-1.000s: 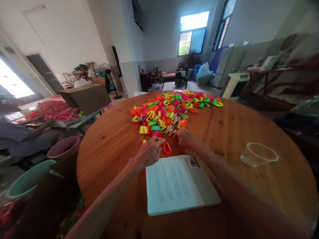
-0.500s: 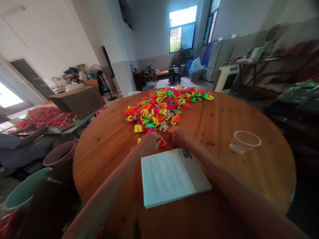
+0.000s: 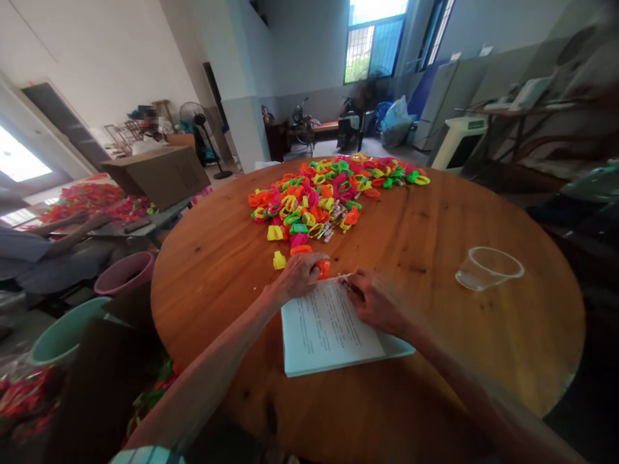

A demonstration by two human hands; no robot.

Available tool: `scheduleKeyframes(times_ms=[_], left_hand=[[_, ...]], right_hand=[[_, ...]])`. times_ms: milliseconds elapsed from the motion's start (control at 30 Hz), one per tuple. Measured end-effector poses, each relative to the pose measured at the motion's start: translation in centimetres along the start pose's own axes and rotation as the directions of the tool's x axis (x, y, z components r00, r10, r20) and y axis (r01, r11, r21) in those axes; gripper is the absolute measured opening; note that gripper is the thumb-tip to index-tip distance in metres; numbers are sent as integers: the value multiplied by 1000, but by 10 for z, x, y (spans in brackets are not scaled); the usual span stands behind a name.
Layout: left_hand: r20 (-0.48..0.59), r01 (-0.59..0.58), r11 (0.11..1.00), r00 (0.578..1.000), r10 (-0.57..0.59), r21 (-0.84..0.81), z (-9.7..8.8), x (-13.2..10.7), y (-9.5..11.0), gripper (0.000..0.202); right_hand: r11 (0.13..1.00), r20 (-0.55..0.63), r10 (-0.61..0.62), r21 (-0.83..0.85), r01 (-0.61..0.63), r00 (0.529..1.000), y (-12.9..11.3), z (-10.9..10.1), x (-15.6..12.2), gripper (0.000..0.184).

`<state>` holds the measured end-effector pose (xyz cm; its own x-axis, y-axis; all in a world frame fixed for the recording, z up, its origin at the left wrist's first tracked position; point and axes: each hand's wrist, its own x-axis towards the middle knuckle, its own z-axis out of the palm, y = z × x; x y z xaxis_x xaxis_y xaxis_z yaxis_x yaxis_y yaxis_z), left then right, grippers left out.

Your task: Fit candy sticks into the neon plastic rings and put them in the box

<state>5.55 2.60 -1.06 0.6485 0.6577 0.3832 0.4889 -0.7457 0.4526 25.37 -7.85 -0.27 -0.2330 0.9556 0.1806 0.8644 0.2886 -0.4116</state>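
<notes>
My left hand (image 3: 300,276) is closed on an orange plastic toy watch (image 3: 323,265), just beyond the top edge of a book (image 3: 319,335). Over the book's upper right part, my right hand (image 3: 377,301) is closed in a pinch. A small pinkish thing (image 3: 344,282) shows at its fingertips, too small to name. Just past my left hand lie another orange toy watch (image 3: 300,249) and a yellow one (image 3: 279,260). Behind them spreads a pile of bright toy watches (image 3: 309,200), with small clear pieces (image 3: 329,229) at its near side.
A clear plastic cup (image 3: 488,269) lies tipped on the right of the round wooden table (image 3: 213,258). Pink (image 3: 124,272) and green (image 3: 68,328) tubs stand at the left. Beyond, another person's arm (image 3: 72,238) reaches toward a second pile near a cardboard box (image 3: 157,177).
My right hand has drawn back from near the pile to over the book, with a small thing in its fingertips. My left hand stays on the orange toy watch. The view has shifted slightly.
</notes>
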Motion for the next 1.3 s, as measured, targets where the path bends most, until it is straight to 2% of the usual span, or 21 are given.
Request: scheduleKeyframes(times_ms=[100,233,300,367,467,567,700,900,1100,1233,1300], left_hand=[[20,-18,997,1000,16,71,-12,-6,5,40],[55,-19,998,998,16,59,-25,-14,10,24],[42,2,999,999,-5,53,-24,-17,9,16],[32,23,998,999,-25,52,-20,-20,5,20],[16,57,998,998,-57,14,-16,-24,-2,14],[28,72,994,997,-70,-81,-19,-27,-7,29],[98,85,974,993,-65,-212,-26,-32,-10,52],[210,105,938,977,-35,-332,-35,-36,-6,40],[295,152,931,954,-51,-332,-48,-27,-2,22],[351,143,935,936,-22,-324,-50,-13,-3,39],[368,133,950,930,-21,-282,-49,-6,-2,36]], right_hand=[[994,-3,47,-95,-47,999,-7,0,1,32],[986,-19,64,-153,-66,998,-11,0,2,30],[984,-25,52,-172,-55,998,-12,2,2,28],[981,-33,36,-191,-42,999,-12,4,2,28],[977,-42,23,-211,-31,999,-13,4,1,26],[979,-47,-2,-205,-8,999,-13,4,0,25],[990,-63,-56,-131,47,996,-14,8,-4,29],[989,-89,-69,-139,56,994,-18,14,-7,34],[993,-143,-105,-74,96,984,-12,19,-7,33],[990,-180,-129,-79,117,975,-11,21,-8,33],[989,-186,-134,-81,121,973,-10,22,-9,33]])
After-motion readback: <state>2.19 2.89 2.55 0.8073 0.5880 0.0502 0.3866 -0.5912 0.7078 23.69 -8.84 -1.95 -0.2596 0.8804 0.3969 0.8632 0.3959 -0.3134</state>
